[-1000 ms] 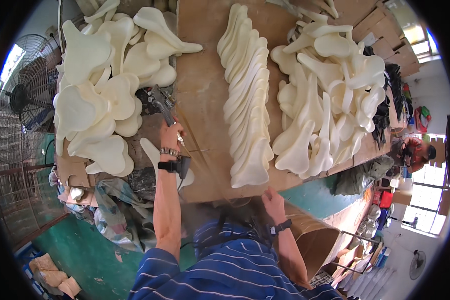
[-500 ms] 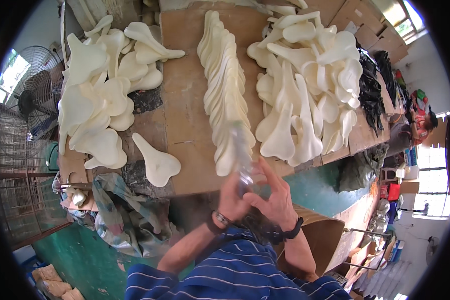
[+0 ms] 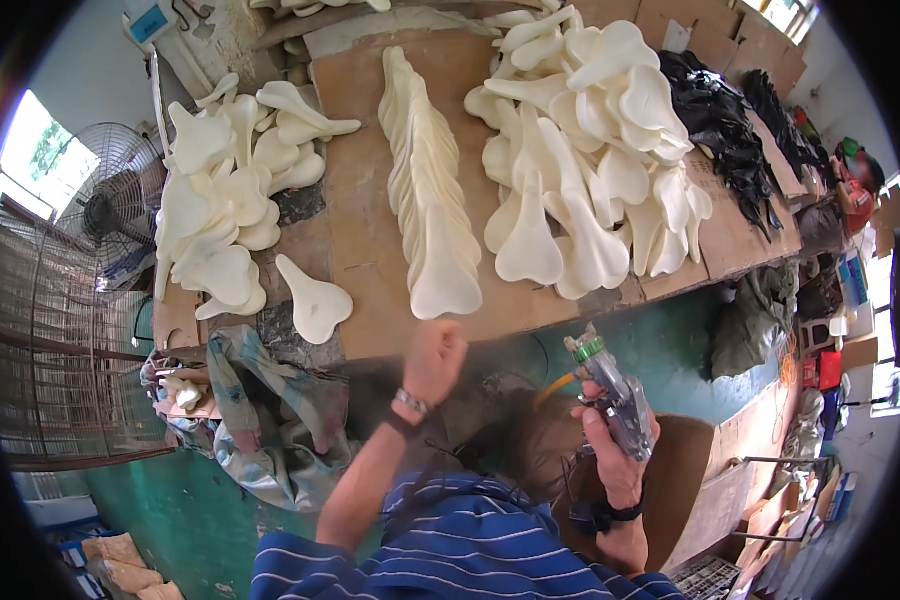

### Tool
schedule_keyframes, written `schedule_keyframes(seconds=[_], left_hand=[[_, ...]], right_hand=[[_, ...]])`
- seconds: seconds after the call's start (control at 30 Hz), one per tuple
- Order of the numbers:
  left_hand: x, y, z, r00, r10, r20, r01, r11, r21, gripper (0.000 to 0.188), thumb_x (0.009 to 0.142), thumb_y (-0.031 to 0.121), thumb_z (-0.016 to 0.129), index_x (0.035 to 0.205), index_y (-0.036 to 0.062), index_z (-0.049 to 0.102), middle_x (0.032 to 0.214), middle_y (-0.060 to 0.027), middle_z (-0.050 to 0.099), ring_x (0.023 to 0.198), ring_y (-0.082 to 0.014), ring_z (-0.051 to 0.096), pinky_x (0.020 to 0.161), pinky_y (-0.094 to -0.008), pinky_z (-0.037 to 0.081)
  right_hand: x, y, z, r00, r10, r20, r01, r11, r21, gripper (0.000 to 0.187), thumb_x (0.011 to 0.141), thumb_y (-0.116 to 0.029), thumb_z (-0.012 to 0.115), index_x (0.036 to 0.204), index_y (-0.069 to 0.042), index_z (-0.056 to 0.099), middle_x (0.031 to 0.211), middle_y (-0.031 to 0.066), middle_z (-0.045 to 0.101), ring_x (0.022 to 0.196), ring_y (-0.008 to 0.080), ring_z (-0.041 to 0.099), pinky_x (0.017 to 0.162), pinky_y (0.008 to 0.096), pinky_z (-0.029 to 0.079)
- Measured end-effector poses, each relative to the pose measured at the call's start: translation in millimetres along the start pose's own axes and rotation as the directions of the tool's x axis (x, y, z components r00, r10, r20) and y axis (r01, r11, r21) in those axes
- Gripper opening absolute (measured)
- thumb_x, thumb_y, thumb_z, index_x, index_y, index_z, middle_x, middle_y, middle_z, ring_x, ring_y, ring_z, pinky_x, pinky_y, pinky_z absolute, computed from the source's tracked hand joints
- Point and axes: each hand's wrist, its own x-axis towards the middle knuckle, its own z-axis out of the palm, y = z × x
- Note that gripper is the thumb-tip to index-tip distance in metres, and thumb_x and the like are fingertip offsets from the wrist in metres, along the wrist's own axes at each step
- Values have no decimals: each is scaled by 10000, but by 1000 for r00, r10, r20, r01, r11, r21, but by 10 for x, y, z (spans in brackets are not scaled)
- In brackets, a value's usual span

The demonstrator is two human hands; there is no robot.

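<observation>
My right hand [image 3: 615, 450] grips a grey metal spray gun [image 3: 622, 405] with a green ring near its top. Beside it runs an orange-yellow hose [image 3: 555, 388]. The gun is held beyond the table's front edge, to the right. My left hand [image 3: 436, 365] is curled into a fist just in front of the table; whatever may be inside it is hidden. Right ahead of the fist lies a long overlapping row of cream bicycle-saddle foam pads [image 3: 420, 170]. The nearest pad [image 3: 445, 270] shows its whole wide end. One single pad [image 3: 315, 302] lies apart to the left.
Heaped pads lie at left [image 3: 215, 200] and right [image 3: 580, 150] of the cardboard-covered table [image 3: 365, 290]. Black pieces [image 3: 720, 125] sit at the far right. A fan [image 3: 105, 205] stands left; crumpled sheeting [image 3: 260, 420] hangs in front. Another person [image 3: 855, 190] is at far right.
My hands have parted: the right moved right with the spray gun, while the left closed into a fist near the row. The view has shifted slightly.
</observation>
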Motion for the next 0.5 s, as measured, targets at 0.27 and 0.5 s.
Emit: schedule_keyframes(seconds=[0.27,0.5], left_hand=[[622,-1566,157,953,-229,-200,290,883,370,372,796,41,732,1149,77,618,1063,-171,663,981,-364,649,860,-471,526],[742,-1365,95,976,-112,-186,168,932,321,313,809,46,708,1109,97,634,930,-141,678,901,-367,651,803,-487,522]], right_hand=[[-242,-386,-341,966,-209,151,245,929,-278,587,796,61,595,1381,89,555,1006,178,733,856,258,712,776,321,554],[-587,-248,-45,979,23,202,19,979,-202,613,902,-39,651,1481,63,476,1035,129,741,903,145,676,778,258,516]])
